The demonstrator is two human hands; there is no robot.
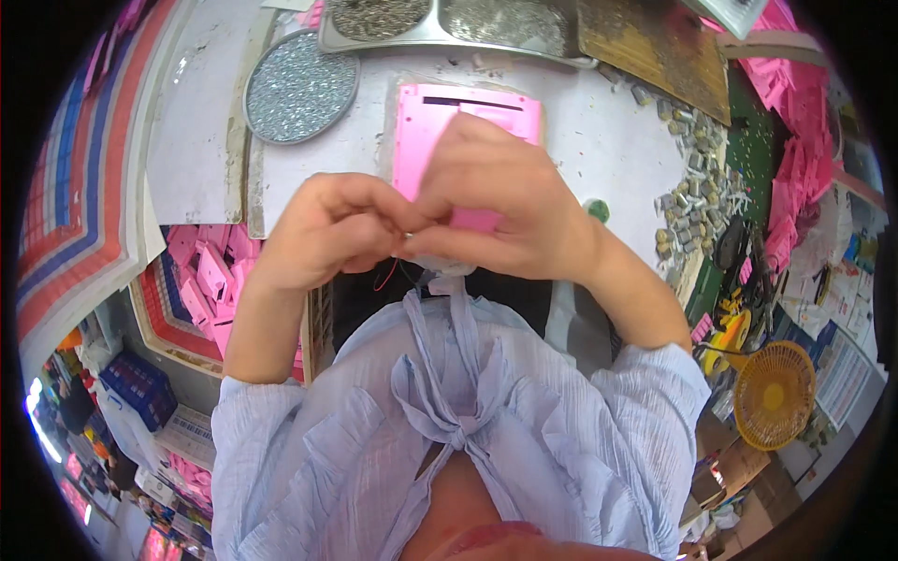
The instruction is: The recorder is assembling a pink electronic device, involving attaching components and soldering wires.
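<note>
My left hand (332, 224) and my right hand (505, 201) meet over the near edge of the table. The fingers of both are pinched together around a tiny silvery piece (409, 237), mostly hidden by the fingertips. A thin red wire (385, 275) and a dark wire hang just below the fingers; what they join to is hidden. Behind my hands a flat pink plastic housing (412, 122) with a dark slot along its top lies on the white table (309, 178). My right hand covers part of it.
A round tray of small silvery parts (301, 89) stands back left, beside metal trays (468, 42) of small pieces. A brown board (655, 51) lies back right. Several small metal cylinders (697, 192) line the right side. Pink parts (213, 276) fill a box at left.
</note>
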